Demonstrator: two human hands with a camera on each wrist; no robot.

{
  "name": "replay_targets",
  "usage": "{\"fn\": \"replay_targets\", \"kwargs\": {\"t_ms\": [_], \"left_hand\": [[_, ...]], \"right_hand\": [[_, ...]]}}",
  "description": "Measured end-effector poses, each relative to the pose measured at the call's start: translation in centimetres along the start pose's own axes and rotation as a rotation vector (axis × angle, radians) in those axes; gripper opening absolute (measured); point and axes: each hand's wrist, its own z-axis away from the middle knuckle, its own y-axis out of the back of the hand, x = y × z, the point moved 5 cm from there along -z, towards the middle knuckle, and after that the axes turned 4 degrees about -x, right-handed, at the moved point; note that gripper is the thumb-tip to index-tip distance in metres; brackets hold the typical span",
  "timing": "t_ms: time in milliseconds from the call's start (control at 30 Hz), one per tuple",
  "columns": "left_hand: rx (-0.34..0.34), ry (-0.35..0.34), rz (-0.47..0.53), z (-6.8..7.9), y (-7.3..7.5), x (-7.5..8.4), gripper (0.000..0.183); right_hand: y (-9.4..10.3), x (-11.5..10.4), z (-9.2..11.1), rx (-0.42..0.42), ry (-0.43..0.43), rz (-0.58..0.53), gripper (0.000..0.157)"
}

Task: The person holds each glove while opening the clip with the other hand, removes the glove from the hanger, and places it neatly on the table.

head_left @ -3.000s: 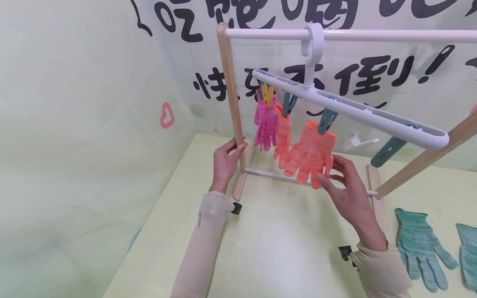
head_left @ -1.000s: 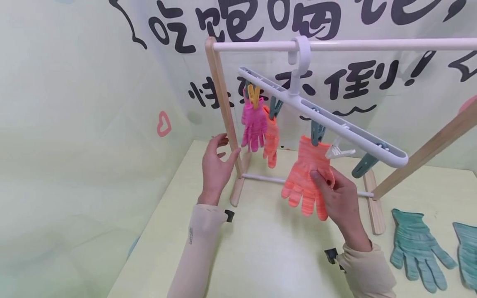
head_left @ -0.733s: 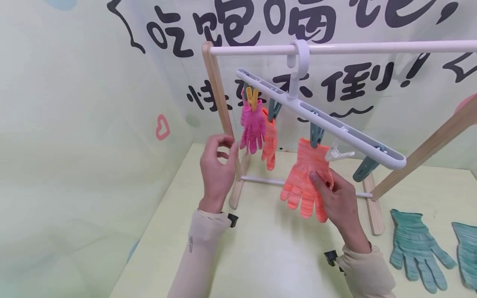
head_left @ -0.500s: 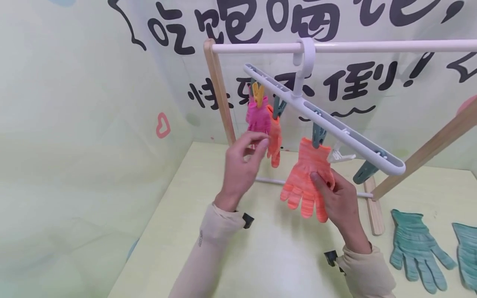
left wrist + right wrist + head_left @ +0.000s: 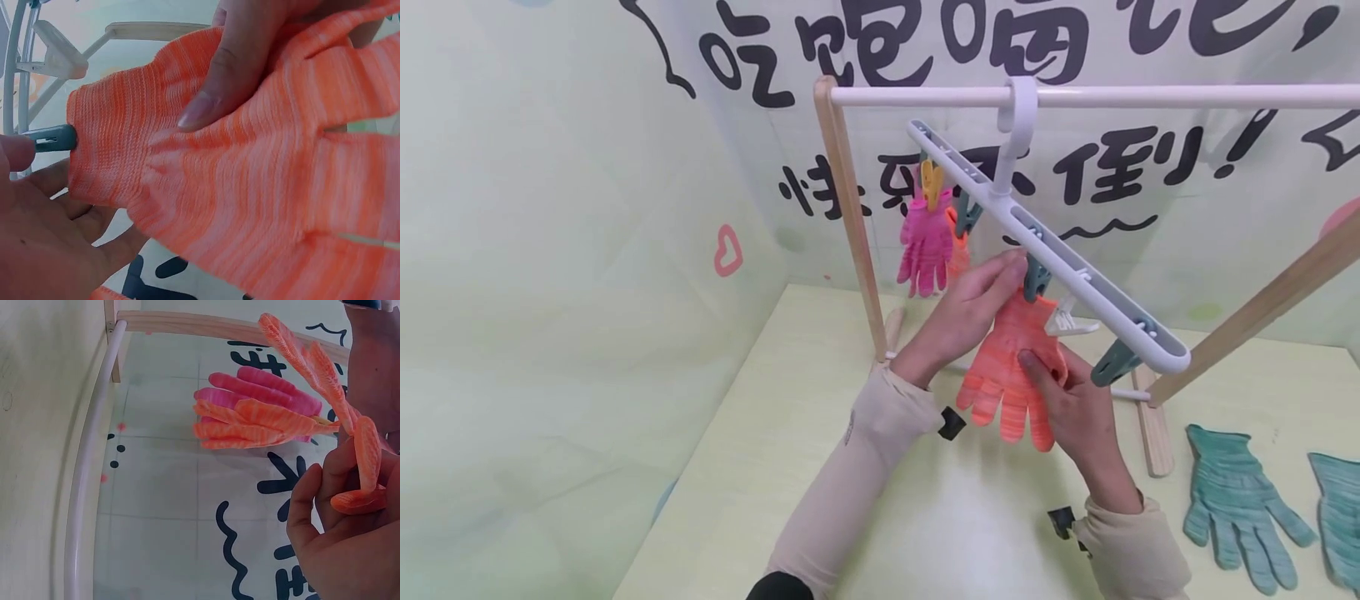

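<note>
Holding the orange glove (image 5: 1003, 358) with one hand, other hand now up at its clip

So the orange glove hangs fingers-down, cuff caught in a teal clip (image 5: 1037, 279) on the nearer half of the white hanger (image 5: 1075, 285). The right hand (image 5: 1082, 404) has it pinched at the side, thumb across the front, fingers behind. The left hand (image 5: 966, 312) is partly bent at the cuff, thumb against the teal clip and fingers behind the fabric; can't tell if it's actually squeezing.

Room-wise it's snug up top: a white clip (image 5: 1070, 321) sits just beside the cuff's corner, and the end clip (image 5: 1116, 362) dangles off to the right. Lower down there's a gap between the glove's fingertips and the tabletop (image 5: 977, 525). The hanger's near end shows right by the right post (image 5: 1262, 308), but I can't judge the depth there.

Hard to see: the rear orange glove (image 5: 958, 254), beside the pink glove (image 5: 927, 250), is partly behind the left hand in the head view. The left wrist view crops the held glove's fingertips, and the far-right green glove (image 5: 1341, 508) runs off the frame.

Compared with a second ago, the left hand has come over from the left post (image 5: 853, 217), and the hanger has swung a bit. The right hand's grip looks about the same.
</note>
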Motion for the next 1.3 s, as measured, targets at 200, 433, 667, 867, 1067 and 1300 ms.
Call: {"fn": "replay_targets", "kwargs": {"t_ms": [200,433,667,867,1067,1300], "left_hand": [[-0.024,0.005,0.106,-0.6,-0.1,-0.2,0.039],[0.016,-0.047,0.121,-1.1,0.1,-0.4,0.033],[0.095,-0.017,0.083,-0.8,0.6,-0.8,0.032],[0.143,0.009,0.011,-0.8,1.0,-0.7,0.035],[0.160,-0.022,0.023,-0.8,1.1,-0.5,0.032],[0.122,-0.020,0.061,-0.6,0.7,-0.6,0.029]], "right_hand": [[0.1,-0.2,0.0,0.008,0.000,0.010,0.026],[0.5,-0.1,0.3,0.020,-0.043,0.048,0.025],[0.6,0.5,1.0,0.006,-0.072,0.083,0.020],[0.9,1.6,1.8,-0.012,-0.100,0.107,0.022],[1.6,2.5,2.3,-0.033,-0.158,0.128,0.023],[2.4,4.1,3.6,-0.058,-0.286,0.178,0.028]]}}
